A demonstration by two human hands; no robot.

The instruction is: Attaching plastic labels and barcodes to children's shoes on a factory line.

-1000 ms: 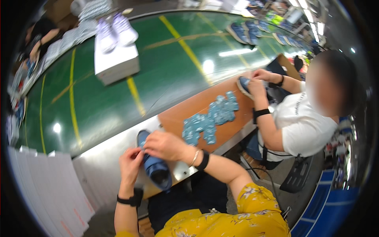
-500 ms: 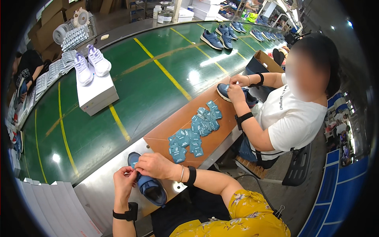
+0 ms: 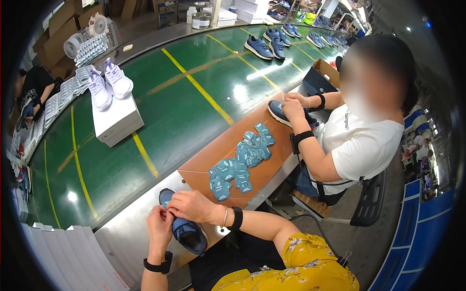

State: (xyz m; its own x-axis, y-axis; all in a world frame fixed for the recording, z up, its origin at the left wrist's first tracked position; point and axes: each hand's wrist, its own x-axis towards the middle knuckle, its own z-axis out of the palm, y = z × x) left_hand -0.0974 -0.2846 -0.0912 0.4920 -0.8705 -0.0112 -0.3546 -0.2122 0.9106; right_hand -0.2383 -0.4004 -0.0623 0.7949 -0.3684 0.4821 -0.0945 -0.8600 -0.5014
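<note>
A dark blue strap shoe [image 3: 190, 237] lies on the metal bench edge in front of me, its toe pointing away. Over its front part, my left hand [image 3: 159, 227] and my right hand [image 3: 194, 206] meet with fingertips pinched together. By the fingertips a small teal patch shows, like the tags on the board; what the fingers pinch is too small to make out. Right of the shoe, a loose pile of teal tags [image 3: 238, 165] covers part of a brown board [image 3: 199, 177].
At the right a co-worker [image 3: 359, 140] handles another blue shoe [image 3: 279, 112] beside an open box [image 3: 323, 77]. White sneakers [image 3: 117, 80] stand on a white shoebox [image 3: 116, 121] on the green conveyor [image 3: 184, 116]. More blue shoes [image 3: 259, 47] sit farther along. White boxes [image 3: 73, 257] stand lower left.
My left hand has shifted slightly right and up, its fingers closer to my right hand at the shoe. The co-worker leans a little nearer to the shoe.
</note>
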